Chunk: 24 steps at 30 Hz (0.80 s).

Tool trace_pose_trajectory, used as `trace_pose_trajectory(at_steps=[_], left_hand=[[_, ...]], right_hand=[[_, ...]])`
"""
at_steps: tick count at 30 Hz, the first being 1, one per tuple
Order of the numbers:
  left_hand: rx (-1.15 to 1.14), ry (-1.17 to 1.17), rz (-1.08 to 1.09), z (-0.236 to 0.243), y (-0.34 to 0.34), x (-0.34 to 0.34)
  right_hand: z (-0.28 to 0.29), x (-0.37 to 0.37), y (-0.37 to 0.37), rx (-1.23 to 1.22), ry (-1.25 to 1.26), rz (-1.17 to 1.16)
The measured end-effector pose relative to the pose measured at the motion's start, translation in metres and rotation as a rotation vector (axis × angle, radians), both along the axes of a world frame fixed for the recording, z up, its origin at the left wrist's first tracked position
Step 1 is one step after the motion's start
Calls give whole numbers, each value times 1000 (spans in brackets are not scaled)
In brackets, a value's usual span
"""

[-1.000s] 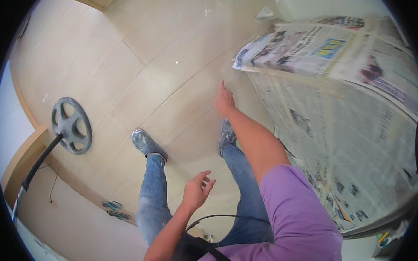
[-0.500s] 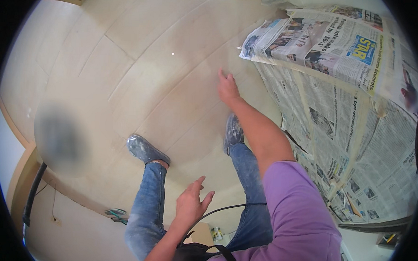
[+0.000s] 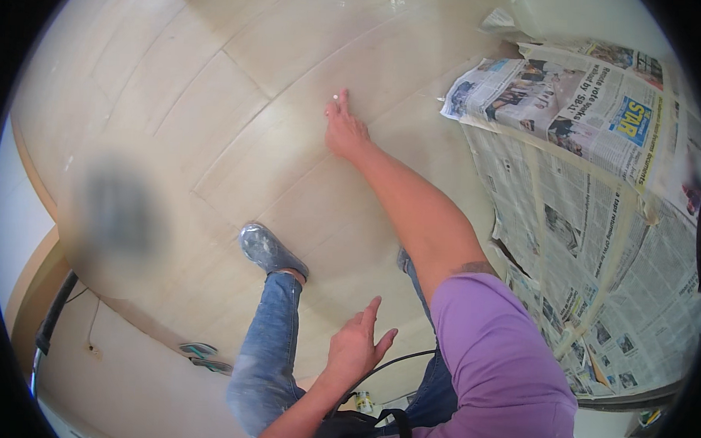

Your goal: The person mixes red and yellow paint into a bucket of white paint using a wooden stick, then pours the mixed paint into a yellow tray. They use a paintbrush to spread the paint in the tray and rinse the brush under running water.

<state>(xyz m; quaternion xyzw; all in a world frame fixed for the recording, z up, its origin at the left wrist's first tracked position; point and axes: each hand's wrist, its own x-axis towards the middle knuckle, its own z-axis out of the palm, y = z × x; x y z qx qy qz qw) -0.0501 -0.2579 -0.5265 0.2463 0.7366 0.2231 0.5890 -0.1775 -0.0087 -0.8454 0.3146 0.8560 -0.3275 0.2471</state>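
My right hand (image 3: pixel 346 131) reaches forward and down to the pale tiled floor (image 3: pixel 237 145), its fingers stretched out and apart. Right at those fingertips is a small white speck (image 3: pixel 335 97); whether they touch it I cannot tell. My left hand (image 3: pixel 354 346) hangs in front of my body, thumb apart from the fingers, holding nothing. Below it lies a black cable (image 3: pixel 388 362) that curves across my lap. A dusty dark shoe (image 3: pixel 272 249) on my left foot stands on the floor; my right foot is mostly hidden behind my arm.
On the right stands a large object covered in taped newspaper (image 3: pixel 567 196), its top sheet's corner jutting toward my arm. Green-strapped slippers (image 3: pixel 207 358) lie by the wall at lower left. A dark blurred round shape (image 3: pixel 123 211) blocks part of the left side.
My right hand has moved left and a little forward, from beside the newspaper to the white speck on the floor. The whole view has shifted, and my left hand stays similarly posed.
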Motion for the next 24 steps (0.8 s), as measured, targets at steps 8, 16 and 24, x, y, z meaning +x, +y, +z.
trace_pose_trajectory(at_steps=[8, 16, 24], left_hand=[[-26, -16, -5, 8, 1, -16], [-47, -40, -95, 3, -6, -3], [-14, -53, -69, 0, -32, 56]], right_hand=[[2, -6, -10, 44, -55, 129], [38, 12, -4, -264, 79, -273], [215, 112, -1, -723, 256, -835]])
